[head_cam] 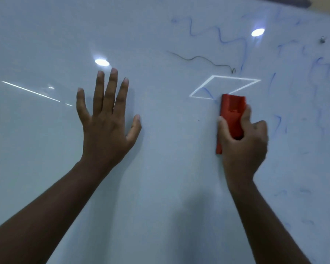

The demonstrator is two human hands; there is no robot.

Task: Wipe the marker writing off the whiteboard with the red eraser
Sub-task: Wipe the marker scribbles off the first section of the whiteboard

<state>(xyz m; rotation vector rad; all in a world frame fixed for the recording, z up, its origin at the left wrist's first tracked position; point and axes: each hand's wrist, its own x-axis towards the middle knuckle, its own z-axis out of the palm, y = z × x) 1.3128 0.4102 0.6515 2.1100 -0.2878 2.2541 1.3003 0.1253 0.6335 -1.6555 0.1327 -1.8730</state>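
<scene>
The whiteboard (160,168) fills the view. My right hand (244,145) grips the red eraser (231,113), which stands upright against the board right of centre. My left hand (107,119) lies flat on the board left of centre, fingers straight and spread. Blue marker writing (223,38) runs across the upper right and down the right side, and a thin black squiggle (200,60) lies above the eraser. A short blue stroke (208,92) touches the eraser's top left corner.
Bright reflections of ceiling lights show on the board: two ovals (102,62), a white outlined quadrilateral (225,88) just above the eraser, and a thin line at the left. A small dark fixing (322,40) sits at the far upper right.
</scene>
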